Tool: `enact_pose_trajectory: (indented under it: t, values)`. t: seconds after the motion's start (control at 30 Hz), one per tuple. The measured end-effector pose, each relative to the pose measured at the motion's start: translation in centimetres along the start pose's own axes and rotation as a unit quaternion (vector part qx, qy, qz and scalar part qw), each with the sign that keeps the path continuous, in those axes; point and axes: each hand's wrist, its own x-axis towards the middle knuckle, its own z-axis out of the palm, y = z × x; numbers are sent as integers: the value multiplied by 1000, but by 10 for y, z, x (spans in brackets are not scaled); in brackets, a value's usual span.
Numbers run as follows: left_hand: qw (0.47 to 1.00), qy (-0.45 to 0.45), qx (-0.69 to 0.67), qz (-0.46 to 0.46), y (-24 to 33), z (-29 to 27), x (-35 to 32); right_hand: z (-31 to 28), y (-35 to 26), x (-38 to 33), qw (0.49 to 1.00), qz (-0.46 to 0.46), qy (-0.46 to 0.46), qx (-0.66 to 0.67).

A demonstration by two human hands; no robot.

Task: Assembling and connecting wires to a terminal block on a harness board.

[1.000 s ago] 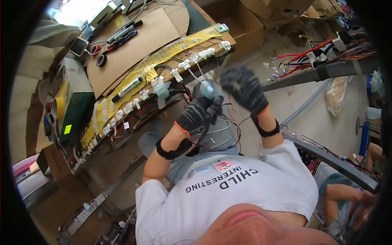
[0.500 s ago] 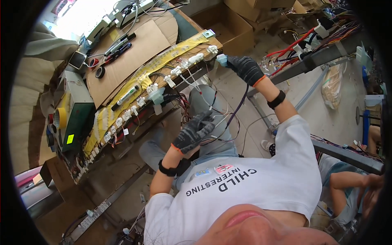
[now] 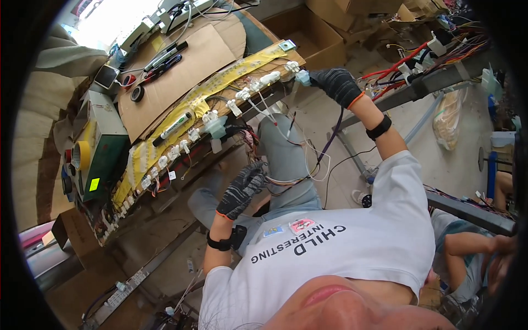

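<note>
Fingers of the gloved right hand (image 3: 336,88) pinch a pale blue plug (image 3: 302,77) at their tips, close to the row's last white clip (image 3: 291,66) on the wooden board (image 3: 287,57). Below them hangs a purple cable (image 3: 331,133). The left hand's (image 3: 241,191) fingers look bent; loose wires (image 3: 286,181) lie just right of them, though whether they grip any, I cannot tell. A marker (image 3: 172,128) rests up and left of those fingers.

Bumpy, knitted cloth on the gloves (image 3: 242,190). Plastic on the pale-blue plug (image 3: 303,77). Dull, papery cardboard (image 3: 176,82). Shiny yellow tape (image 3: 223,83).
</note>
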Motion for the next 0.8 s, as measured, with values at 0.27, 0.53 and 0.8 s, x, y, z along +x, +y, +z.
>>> enact_pose_trajectory:
  t: [0.27, 0.53, 0.8]
  values:
    - [999, 20, -47, -10, -8, -5, -1, -14, 2, 28, 997, 3, -64, 42]
    - [960, 118, 131, 217, 53, -39, 0, -49, -19, -11, 993, 68, 84, 43]
    - [661, 388, 616, 182, 58, -226, -11, -60, -173, -31, 863, 142, -41, 483]
